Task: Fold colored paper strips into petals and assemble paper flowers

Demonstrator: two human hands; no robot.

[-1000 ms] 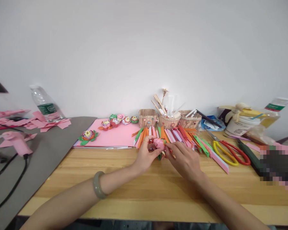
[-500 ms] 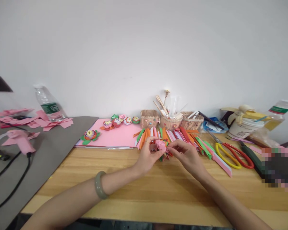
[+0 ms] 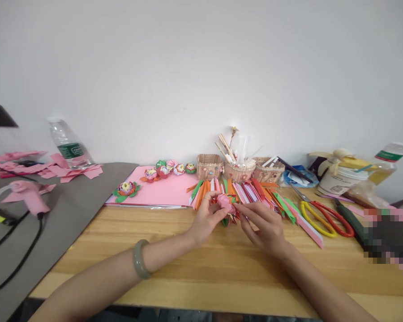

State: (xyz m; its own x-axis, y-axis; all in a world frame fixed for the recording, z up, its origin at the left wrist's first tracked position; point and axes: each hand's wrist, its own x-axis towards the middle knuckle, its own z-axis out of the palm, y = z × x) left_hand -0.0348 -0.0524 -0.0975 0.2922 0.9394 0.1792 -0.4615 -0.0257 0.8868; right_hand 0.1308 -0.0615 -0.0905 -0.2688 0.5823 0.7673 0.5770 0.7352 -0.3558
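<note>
A small pink folded-paper flower (image 3: 224, 202) with green and red parts beneath it is pinched between the thumb and fingers of my left hand (image 3: 206, 220). My right hand (image 3: 262, 226) touches the flower's right side with closed fingertips; whether they grip a piece of it is too small to tell. Just behind both hands lies a row of folded paper strips (image 3: 248, 192) in orange, green, pink and red. Finished-looking paper flowers (image 3: 163, 171) and a larger one with green leaves (image 3: 126, 190) rest on or near a pink sheet (image 3: 164, 192).
Woven baskets (image 3: 209, 167) stand against the wall, one holding sticks. Scissors (image 3: 327, 218) with red and yellow handles, a white cup (image 3: 340, 182) and a bottle (image 3: 387, 161) are at the right. A pink glue gun (image 3: 32, 197) and another bottle (image 3: 69, 143) sit at the left.
My right hand has turned slightly, its fingers closer together and a little lower beside the flower. The pink flower has tilted slightly in my left hand.
</note>
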